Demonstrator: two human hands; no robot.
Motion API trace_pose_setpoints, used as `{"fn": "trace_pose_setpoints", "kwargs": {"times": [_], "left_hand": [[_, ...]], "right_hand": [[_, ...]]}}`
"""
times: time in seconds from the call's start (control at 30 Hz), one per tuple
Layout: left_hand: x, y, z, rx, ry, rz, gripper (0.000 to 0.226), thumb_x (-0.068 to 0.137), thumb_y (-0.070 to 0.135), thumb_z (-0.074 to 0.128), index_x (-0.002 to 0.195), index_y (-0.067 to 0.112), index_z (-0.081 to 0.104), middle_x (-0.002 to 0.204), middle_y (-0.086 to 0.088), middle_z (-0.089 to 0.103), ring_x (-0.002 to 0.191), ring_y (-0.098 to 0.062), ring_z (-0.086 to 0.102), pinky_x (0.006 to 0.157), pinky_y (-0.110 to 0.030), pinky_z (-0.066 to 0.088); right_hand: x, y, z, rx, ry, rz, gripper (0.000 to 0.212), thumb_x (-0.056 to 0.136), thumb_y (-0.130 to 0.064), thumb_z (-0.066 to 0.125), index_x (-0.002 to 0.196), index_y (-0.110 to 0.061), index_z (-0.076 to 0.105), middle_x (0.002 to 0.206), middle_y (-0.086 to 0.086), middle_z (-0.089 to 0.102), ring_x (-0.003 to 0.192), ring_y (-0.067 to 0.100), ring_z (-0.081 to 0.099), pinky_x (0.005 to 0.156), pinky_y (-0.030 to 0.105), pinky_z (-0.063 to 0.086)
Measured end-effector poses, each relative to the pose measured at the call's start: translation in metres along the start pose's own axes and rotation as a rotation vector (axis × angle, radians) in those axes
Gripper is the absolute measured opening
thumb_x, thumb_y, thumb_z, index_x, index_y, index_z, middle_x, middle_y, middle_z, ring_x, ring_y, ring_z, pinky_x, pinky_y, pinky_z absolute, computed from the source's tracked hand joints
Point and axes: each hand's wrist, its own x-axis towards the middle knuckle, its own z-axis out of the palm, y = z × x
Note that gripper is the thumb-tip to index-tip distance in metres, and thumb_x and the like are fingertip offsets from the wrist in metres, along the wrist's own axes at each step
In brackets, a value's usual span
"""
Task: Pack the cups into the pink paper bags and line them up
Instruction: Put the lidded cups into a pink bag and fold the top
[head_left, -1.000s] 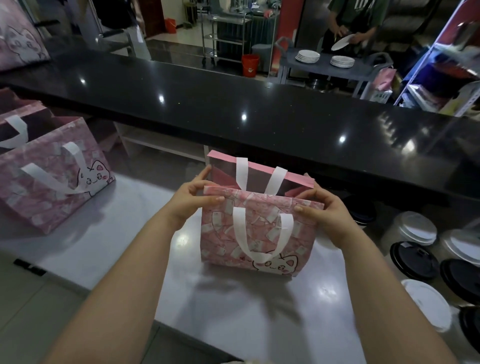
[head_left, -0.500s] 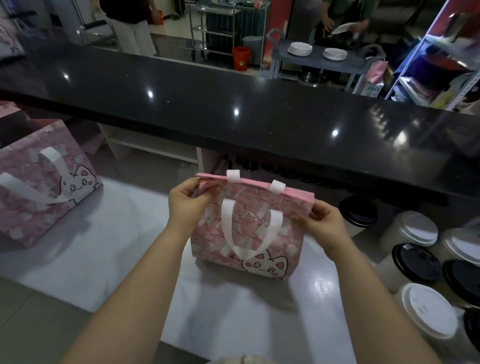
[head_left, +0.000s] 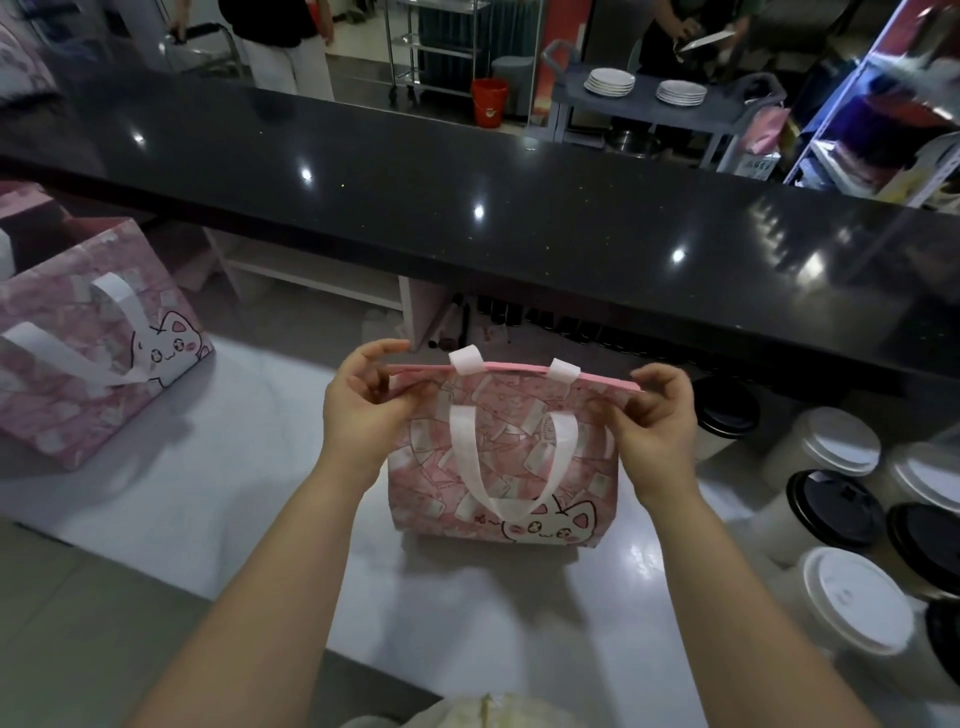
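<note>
A pink paper bag (head_left: 498, 467) with a cat print and white handles stands upright on the white counter (head_left: 249, 499) in front of me. My left hand (head_left: 358, 415) pinches the left end of its top edge. My right hand (head_left: 657, 421) pinches the right end. The two top edges are pressed together, so the inside is hidden. Several lidded cups stand at the right, among them a white-lidded cup (head_left: 852, 597) and a black-lidded cup (head_left: 831, 506). Another pink cat bag (head_left: 88, 338) stands at the far left.
A long black bar top (head_left: 519, 208) runs across above the counter, with shelves below it. Beyond it are a cart with stacked plates (head_left: 644, 91), a red bucket (head_left: 488, 101) and two people standing.
The bag's open mouth has been pressed flat between my hands, which slid out to the two ends of the top edge. The view has shifted, so the left bag sits nearer the frame edge.
</note>
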Motion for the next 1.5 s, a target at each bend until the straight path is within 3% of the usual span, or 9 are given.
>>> {"fn": "trace_pose_setpoints", "kwargs": {"times": [0.23,0.33,0.43,0.53,0.77,0.93,1.1,1.37,1.5], "left_hand": [[-0.012,0.013,-0.001,0.128,-0.126,0.014,0.027,0.070,0.001,0.083,0.087,0.023,0.078,0.090,0.003,0.075,0.089,-0.013,0.071,0.070,-0.022,0.057],[-0.014,0.016,0.001,0.154,-0.084,0.025,0.024,0.070,0.002,0.084,0.084,0.020,0.077,0.087,0.004,0.075,0.086,-0.012,0.071,0.069,-0.020,0.057],[-0.018,0.016,0.004,0.192,-0.065,0.047,0.024,0.070,0.002,0.084,0.081,0.022,0.076,0.083,0.008,0.074,0.084,-0.009,0.070,0.069,-0.018,0.056],[-0.022,0.015,0.003,0.203,-0.046,0.068,0.025,0.070,0.002,0.084,0.081,0.024,0.076,0.083,0.009,0.074,0.083,-0.009,0.070,0.069,-0.019,0.056],[-0.026,0.018,0.003,0.220,-0.062,0.080,0.035,0.068,-0.003,0.084,0.076,0.030,0.076,0.082,0.009,0.074,0.080,-0.006,0.070,0.069,-0.016,0.054],[-0.031,0.017,0.003,0.220,-0.045,0.089,0.028,0.070,-0.006,0.082,0.080,0.019,0.074,0.077,0.012,0.073,0.075,-0.004,0.068,0.070,-0.015,0.054],[-0.033,0.015,0.002,0.232,-0.019,0.101,0.026,0.072,-0.003,0.082,0.081,0.020,0.074,0.077,0.012,0.073,0.075,-0.004,0.069,0.069,-0.015,0.054],[-0.031,0.012,0.000,0.228,-0.024,0.096,0.020,0.073,0.007,0.083,0.089,0.017,0.075,0.086,0.005,0.074,0.084,-0.012,0.070,0.075,-0.022,0.057],[-0.029,0.012,-0.002,0.221,-0.046,0.069,0.023,0.074,0.006,0.083,0.094,0.014,0.075,0.089,0.004,0.075,0.085,-0.011,0.070,0.075,-0.020,0.057]], "right_hand": [[0.000,-0.039,-0.010,-0.460,-0.364,-0.248,0.072,0.080,0.001,0.073,0.127,-0.049,0.050,0.112,-0.022,0.057,0.111,0.001,0.055,0.090,0.028,0.055],[0.005,-0.067,0.001,-0.876,-0.516,-0.441,0.073,0.084,-0.008,0.071,0.137,-0.049,0.042,0.139,-0.022,0.038,0.129,0.002,0.030,0.108,0.037,0.036],[0.008,-0.081,0.016,-1.231,-0.676,-0.544,0.058,0.089,-0.017,0.065,0.136,-0.044,0.045,0.157,-0.008,0.024,0.143,0.021,0.013,0.117,0.047,0.007],[0.014,-0.092,0.018,-1.378,-0.690,-0.622,0.034,0.090,-0.032,0.064,0.122,-0.035,0.055,0.151,-0.005,0.035,0.144,0.025,0.018,0.119,0.050,0.005],[0.033,-0.119,0.005,-0.650,-0.775,-0.144,0.015,0.086,-0.034,0.069,0.078,-0.028,0.058,0.120,-0.017,0.063,0.115,0.006,0.055,0.098,0.033,0.043],[0.041,-0.105,-0.005,0.133,-0.621,0.290,0.047,0.096,-0.055,0.039,0.077,-0.021,0.065,0.121,0.012,0.066,0.117,0.027,0.060,0.099,0.045,0.047],[0.041,-0.069,-0.016,0.075,-0.329,0.268,0.054,0.093,-0.062,0.038,0.127,-0.024,0.056,0.130,0.001,0.062,0.120,0.022,0.057,0.103,0.050,0.044],[-0.014,-0.001,-0.048,0.034,-0.420,0.227,0.041,0.062,-0.028,0.081,0.099,-0.021,0.065,0.117,-0.002,0.068,0.110,0.023,0.065,0.090,0.043,0.056],[-0.008,0.005,-0.024,-0.008,-0.223,0.241,0.047,0.069,-0.009,0.083,0.106,-0.020,0.057,0.111,-0.002,0.069,0.106,0.019,0.066,0.079,0.033,0.058]]}}
